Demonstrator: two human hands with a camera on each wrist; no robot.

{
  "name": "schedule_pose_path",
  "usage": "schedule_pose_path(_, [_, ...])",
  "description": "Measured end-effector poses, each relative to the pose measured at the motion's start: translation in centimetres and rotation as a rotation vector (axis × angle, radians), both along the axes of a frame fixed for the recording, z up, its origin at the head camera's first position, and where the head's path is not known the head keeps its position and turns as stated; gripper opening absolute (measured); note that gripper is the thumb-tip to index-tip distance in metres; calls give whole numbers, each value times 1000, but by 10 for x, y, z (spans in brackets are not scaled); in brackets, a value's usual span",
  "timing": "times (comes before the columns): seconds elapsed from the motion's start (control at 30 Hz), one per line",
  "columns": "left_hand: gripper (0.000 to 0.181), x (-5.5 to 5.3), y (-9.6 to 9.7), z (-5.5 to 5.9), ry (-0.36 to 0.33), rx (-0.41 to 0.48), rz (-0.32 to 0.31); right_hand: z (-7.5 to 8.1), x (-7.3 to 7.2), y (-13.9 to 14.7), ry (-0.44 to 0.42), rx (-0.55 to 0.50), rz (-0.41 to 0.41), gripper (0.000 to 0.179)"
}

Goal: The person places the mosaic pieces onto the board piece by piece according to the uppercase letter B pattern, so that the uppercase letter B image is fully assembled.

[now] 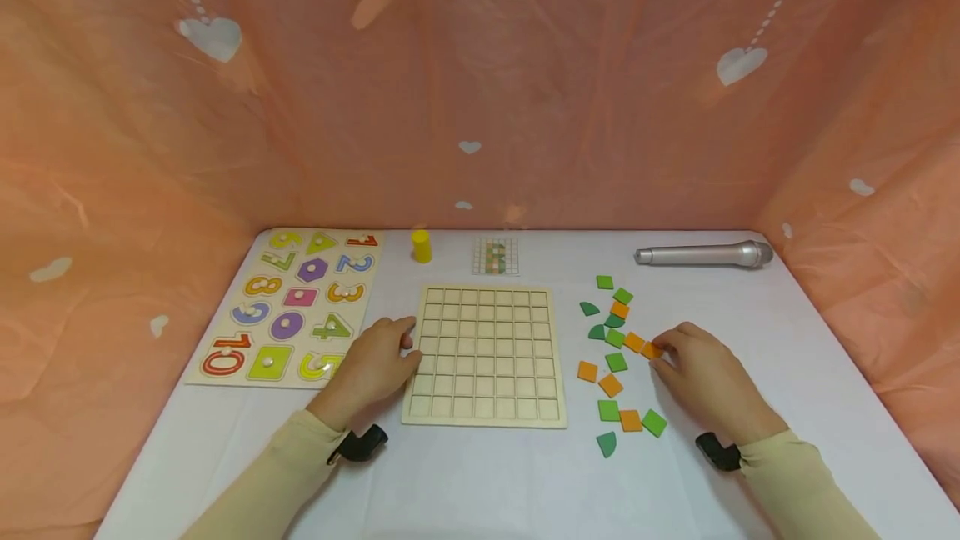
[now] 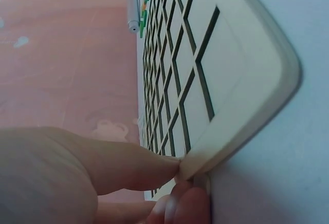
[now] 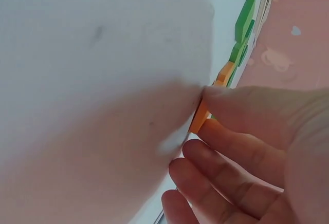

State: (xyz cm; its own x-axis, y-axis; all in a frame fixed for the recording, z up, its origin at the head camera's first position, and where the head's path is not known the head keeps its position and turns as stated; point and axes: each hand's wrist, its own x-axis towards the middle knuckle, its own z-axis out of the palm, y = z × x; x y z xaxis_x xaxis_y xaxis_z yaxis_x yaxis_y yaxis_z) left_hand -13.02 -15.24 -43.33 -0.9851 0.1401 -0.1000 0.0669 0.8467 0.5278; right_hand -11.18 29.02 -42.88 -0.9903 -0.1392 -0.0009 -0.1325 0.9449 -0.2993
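A pale wooden grid board (image 1: 484,417) lies in front of me with bare squares. My left hand (image 1: 380,363) is at its left edge; the left wrist view shows the thumb on the board's rim (image 2: 247,100) and curled fingers against its side. On the right, my right hand (image 1: 708,373) pinches an orange square tile (image 1: 652,349) between thumb and index finger. The same orange tile (image 3: 199,117) shows in the right wrist view, partly hidden by the thumb. Beside it lie another orange tile (image 1: 633,342), a green square tile (image 1: 617,362) and a dark green quarter-round tile (image 1: 589,308).
A number-and-shape puzzle board (image 1: 255,315) lies at the left. Along the back are a yellow cylinder (image 1: 422,247), a small pattern card (image 1: 496,257) and a silver microphone (image 1: 701,255). Several more tiles, including a green square (image 1: 655,423), lie nearer me on the right.
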Motion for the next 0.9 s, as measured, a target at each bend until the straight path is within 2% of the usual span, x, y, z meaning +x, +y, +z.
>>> schedule_pose_path(0.27, [60,-4,-4,-1,-44,29,-1,4,-6,-1,-24,-26,-20,24])
schedule_pose_path(0.47, [64,-7,-6,-1,-69,51,-7,14,-15,-12,-7,-80,-22,28])
schedule_pose_path(0.63, [65,-9,-7,-1,-74,60,-4,19,-34,-46,0,-114,46,26])
schedule_pose_path(0.9, [64,-8,-9,-3,-72,77,-4,9,-64,-110,26,-92,209,25])
